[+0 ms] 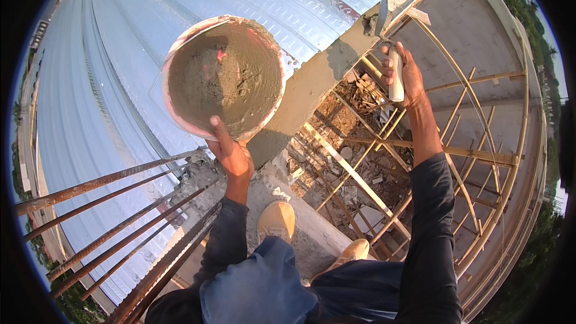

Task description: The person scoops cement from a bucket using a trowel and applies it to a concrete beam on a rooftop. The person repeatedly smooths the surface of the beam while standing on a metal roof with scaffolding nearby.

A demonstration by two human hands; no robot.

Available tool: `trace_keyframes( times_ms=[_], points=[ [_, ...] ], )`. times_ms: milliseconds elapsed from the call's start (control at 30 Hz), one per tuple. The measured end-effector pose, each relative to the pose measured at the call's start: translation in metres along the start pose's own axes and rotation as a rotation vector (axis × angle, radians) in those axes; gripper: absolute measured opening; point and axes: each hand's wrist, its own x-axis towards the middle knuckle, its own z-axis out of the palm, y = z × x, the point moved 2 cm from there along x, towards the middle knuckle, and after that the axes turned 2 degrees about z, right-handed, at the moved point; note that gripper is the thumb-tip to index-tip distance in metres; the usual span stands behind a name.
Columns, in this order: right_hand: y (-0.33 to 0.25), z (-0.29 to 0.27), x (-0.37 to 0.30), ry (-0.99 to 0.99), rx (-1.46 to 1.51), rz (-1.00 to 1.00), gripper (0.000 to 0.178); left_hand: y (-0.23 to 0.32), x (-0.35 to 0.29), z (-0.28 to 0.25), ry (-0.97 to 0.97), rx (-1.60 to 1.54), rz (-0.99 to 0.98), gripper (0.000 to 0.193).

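The left hand grasps the near rim of the mortar pan, thumb over the edge, keeping it level and just left of the wall top, within reach of the tool. The pan is round, pink-rimmed and coated with wet grey mortar. The right hand is clenched on the trowel, handle white, blade up, touching the wall top's far end.

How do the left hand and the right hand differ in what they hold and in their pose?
The left hand grips the rim of a round pan full of wet grey mortar; the right hand is closed on the pale handle of a trowel. The left hand sits lower, near the body; the right reaches farther, toward the wall top. Both wear dark sleeves.
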Motion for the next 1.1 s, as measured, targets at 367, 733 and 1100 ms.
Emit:
trace_keyframes(
  times_ms=[367,733,1100],
  points=[
    [-0.032,-0.061,0.066,0.266,-1.315,-0.034,0.053,-0.006,-0.004,0.007,-0.037,0.037,0.003,0.081],
    [0.028,-0.063,0.032,0.119,-2.037,-0.413,0.05,-0.007,-0.009,0.02,-0.072,0.01,-0.029,0.08],
    [0.07,0.01,-0.018,0.196,-1.607,-0.095,0.057,-0.008,-0.002,0.001,-0.104,-0.018,-0.007,0.082]
  ],
)
